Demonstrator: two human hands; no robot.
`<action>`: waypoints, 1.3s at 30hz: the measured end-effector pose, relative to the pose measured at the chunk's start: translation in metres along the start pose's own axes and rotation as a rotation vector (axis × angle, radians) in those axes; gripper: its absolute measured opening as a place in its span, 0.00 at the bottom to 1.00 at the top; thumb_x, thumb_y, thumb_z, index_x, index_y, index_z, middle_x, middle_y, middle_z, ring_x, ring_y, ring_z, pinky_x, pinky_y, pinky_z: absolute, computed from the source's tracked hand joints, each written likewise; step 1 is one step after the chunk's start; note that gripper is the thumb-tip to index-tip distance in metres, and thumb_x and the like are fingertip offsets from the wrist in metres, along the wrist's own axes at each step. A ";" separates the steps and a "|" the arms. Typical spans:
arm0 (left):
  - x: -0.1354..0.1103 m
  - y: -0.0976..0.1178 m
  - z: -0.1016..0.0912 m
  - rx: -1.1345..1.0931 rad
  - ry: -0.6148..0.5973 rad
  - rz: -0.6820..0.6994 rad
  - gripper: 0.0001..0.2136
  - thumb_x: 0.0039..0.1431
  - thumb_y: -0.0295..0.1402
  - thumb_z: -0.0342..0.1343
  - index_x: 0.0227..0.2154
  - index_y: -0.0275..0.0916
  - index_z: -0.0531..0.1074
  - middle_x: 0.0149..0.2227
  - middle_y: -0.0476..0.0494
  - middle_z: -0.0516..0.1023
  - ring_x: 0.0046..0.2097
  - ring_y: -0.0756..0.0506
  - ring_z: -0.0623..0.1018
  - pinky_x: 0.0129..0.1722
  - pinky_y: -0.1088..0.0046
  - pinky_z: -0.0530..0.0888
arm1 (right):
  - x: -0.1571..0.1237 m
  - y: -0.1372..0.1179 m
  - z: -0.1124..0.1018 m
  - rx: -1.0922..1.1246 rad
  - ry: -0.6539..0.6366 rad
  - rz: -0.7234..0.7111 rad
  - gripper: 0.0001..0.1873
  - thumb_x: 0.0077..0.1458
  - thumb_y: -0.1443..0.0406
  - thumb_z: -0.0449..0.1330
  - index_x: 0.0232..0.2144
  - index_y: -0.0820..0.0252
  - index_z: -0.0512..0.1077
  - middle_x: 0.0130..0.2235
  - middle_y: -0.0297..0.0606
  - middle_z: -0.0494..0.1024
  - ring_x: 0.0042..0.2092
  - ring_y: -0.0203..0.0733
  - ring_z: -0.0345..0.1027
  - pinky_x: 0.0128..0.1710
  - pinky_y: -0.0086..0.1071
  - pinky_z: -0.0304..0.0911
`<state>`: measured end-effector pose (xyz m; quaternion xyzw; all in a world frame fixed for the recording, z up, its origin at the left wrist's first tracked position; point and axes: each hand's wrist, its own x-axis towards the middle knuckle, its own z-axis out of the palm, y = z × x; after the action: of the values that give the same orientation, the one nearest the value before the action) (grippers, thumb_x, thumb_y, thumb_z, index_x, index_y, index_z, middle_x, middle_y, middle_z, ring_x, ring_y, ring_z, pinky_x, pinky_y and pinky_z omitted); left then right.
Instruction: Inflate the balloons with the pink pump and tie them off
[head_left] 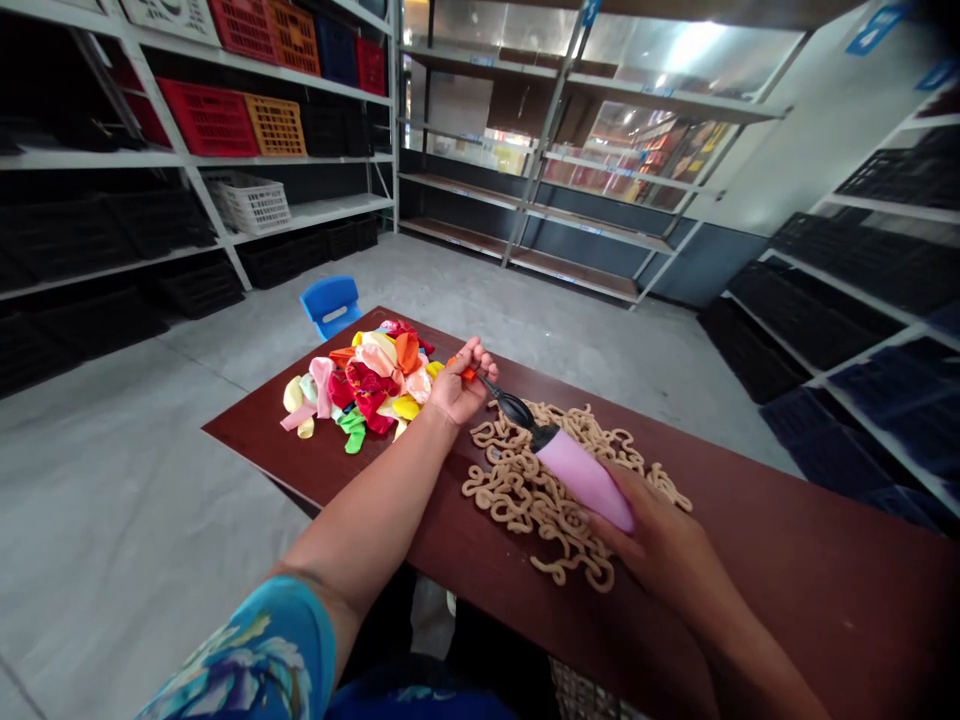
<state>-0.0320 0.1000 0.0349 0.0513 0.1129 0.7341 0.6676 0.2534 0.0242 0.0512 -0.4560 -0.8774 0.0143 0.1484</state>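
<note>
Pink-and-black tool, tan strands, blue floral sleeve

A brown table bears balloons and tan squiggles.

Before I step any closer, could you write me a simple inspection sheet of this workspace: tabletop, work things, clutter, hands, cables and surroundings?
Surface: dark reddish-brown tabletop.
Job's things: pink item with a dark, narrowing end pointing toward the left hand; small orange piece at that hand.
Clutter: limp, balloon-like colourful pieces heaped; tan curly pieces spread loosely.
Hands: right hand grips the pink item; left has fingers curled, exact hold unclear.
Cables: nothing seen.
Surroundings: blue chair beyond the table, grey floor, shelves with crates.
</note>
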 end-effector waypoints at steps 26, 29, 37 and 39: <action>-0.007 -0.028 0.003 0.135 0.041 -0.077 0.07 0.52 0.26 0.55 0.35 0.36 0.68 0.22 0.53 0.67 0.23 0.54 0.69 0.29 0.76 0.69 | 0.021 -0.019 0.022 0.071 0.040 0.058 0.31 0.48 0.55 0.57 0.54 0.56 0.60 0.50 0.45 0.71 0.47 0.49 0.68 0.44 0.43 0.65; -0.011 -0.023 0.007 0.125 0.015 -0.114 0.05 0.52 0.28 0.56 0.32 0.36 0.69 0.22 0.52 0.67 0.24 0.53 0.70 0.30 0.74 0.70 | 0.022 -0.016 0.029 0.123 0.089 0.066 0.31 0.47 0.56 0.58 0.54 0.56 0.61 0.49 0.44 0.71 0.47 0.48 0.67 0.45 0.43 0.64; -0.014 -0.017 0.010 0.116 0.043 -0.179 0.25 0.52 0.46 0.54 0.13 0.38 0.48 0.16 0.52 0.57 0.20 0.51 0.65 0.28 0.67 0.70 | 0.018 -0.016 0.032 0.108 0.147 0.013 0.29 0.48 0.56 0.58 0.53 0.55 0.63 0.48 0.42 0.72 0.46 0.46 0.68 0.45 0.40 0.65; -0.012 -0.019 0.009 0.129 0.095 -0.159 0.24 0.53 0.47 0.52 0.14 0.38 0.48 0.16 0.51 0.58 0.20 0.51 0.65 0.27 0.68 0.69 | 0.016 -0.019 0.030 0.065 0.178 0.013 0.29 0.48 0.56 0.58 0.53 0.54 0.63 0.48 0.42 0.72 0.46 0.46 0.68 0.43 0.39 0.65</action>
<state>-0.0101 0.0904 0.0396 0.0503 0.1949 0.6718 0.7129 0.2210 0.0292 0.0294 -0.4564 -0.8567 0.0032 0.2403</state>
